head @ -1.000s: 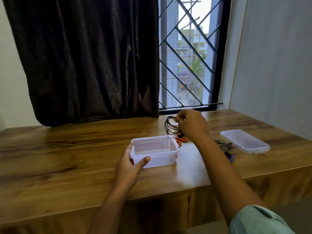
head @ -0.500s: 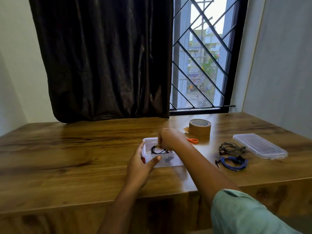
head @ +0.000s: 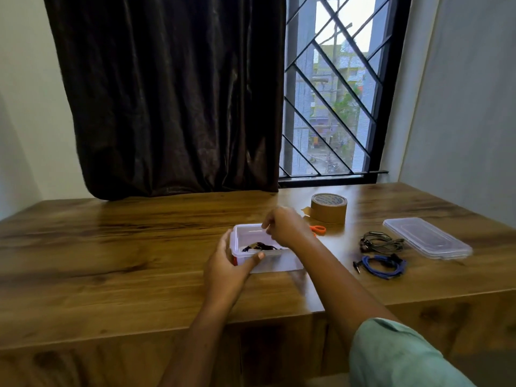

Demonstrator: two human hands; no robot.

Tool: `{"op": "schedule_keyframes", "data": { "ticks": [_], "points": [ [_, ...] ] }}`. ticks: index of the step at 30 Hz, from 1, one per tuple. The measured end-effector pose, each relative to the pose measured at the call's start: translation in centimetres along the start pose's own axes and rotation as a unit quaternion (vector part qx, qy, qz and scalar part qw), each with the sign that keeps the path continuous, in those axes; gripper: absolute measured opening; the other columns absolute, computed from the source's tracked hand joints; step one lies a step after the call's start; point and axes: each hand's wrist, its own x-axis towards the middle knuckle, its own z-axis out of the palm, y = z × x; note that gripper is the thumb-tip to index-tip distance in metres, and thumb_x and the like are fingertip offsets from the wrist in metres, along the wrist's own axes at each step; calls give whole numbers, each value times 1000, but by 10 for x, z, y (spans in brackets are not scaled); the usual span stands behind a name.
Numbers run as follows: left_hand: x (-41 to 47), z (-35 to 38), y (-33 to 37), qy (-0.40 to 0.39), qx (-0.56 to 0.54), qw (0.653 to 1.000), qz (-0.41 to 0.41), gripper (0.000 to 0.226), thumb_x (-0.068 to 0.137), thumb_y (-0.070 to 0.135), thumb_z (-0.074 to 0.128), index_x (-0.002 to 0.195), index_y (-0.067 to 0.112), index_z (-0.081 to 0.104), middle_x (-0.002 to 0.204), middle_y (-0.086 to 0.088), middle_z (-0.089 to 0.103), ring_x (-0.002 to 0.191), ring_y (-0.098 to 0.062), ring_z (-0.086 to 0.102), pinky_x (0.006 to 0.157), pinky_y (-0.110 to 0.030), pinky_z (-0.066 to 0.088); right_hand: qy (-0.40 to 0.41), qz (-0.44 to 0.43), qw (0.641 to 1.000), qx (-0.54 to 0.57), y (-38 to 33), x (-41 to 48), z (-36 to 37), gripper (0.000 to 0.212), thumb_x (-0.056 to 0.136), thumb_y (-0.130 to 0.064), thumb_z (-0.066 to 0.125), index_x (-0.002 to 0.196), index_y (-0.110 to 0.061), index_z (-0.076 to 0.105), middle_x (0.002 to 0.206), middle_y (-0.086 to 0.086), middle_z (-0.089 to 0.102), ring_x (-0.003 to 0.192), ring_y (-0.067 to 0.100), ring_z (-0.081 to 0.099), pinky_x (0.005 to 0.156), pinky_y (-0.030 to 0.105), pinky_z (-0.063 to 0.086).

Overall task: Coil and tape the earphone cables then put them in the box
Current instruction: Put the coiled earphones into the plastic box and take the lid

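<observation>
I see a wooden table (head: pixel 111 275) running the width of the view, its grain dark and streaky. Behind it a dark brown curtain (head: pixel 173 107) hangs to the tabletop and covers the left part of a window (head: pixel 391 93). The uncovered part shows a black diagonal grille (head: pixel 335 174), with blurred buildings (head: pixel 321 118) beyond. Pale walls (head: pixel 460 107) stand on both sides.

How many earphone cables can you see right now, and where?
3. One dark coil lies in the box; a black one and a blue one lie on the table beside the lid. The right hand may hide more in the box.
</observation>
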Motion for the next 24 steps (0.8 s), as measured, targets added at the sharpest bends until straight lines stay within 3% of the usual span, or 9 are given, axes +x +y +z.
{"op": "schedule_keyframes", "data": {
  "ticks": [3,6,8,10,13,16,20,24],
  "points": [
    [-6,5,5,99,40,994,13,82,68,51,75,138,35,36,148,3,37,129,-23,41,95,-50,48,97,21,991,86,26,-15,-19,20,88,-4,55,96,-13,72,96,7,71,86,21,66,80,39,57],
    [-25,27,22,144,20,982,124,52,78,28,74,126,24,52,137,8,47,126,-16,44,101,-42,44,170,85,975,113,67,-32,-42,18,86,-11,59,93,-19,74,91,-1,70,81,16,63,77,29,52],
    [-37,49,40,96,17,981,167,36,81,14,70,115,23,60,124,13,53,119,-10,48,102,-33,42,189,148,969,62,96,-44,-59,19,84,-16,58,96,-23,72,99,3,71,89,23,65,79,33,53],
    [-42,72,63,-2,-5,985,170,23,85,11,66,105,24,65,113,18,59,108,0,53,98,-22,43,191,211,959,12,123,-57,-74,21,86,-16,56,99,-22,71,104,8,70,94,29,65,79,33,52],
    [-30,110,90,-125,-14,984,126,16,88,15,63,101,18,70,103,10,67,88,4,57,80,-11,46,198,310,928,-63,153,-70,-90,22,92,-17,53,108,-12,67,111,14,66,100,33,63,70,32,42],
    [-3,151,104,-193,50,979,38,27,89,19,62,114,12,67,116,-3,66,94,-9,55,76,-17,38,189,348,916,-67,170,-75,-94,29,94,-25,53,112,-4,63,112,15,66,102,32,62,70,32,40],
    [28,202,96,-267,163,948,-51,38,91,27,59,122,7,59,123,-12,60,110,-29,56,91,-32,48,166,351,921,-44,181,-72,-86,25,92,-20,57,110,-4,63,107,15,67,98,30,64,69,32,45],
    [35,238,85,-262,272,925,-42,36,91,32,58,118,7,59,117,-10,62,100,-25,59,78,-29,48,167,353,921,-17,188,-72,-78,24,88,-16,62,110,-5,62,106,14,67,95,28,64,74,33,51]
  ]
}}
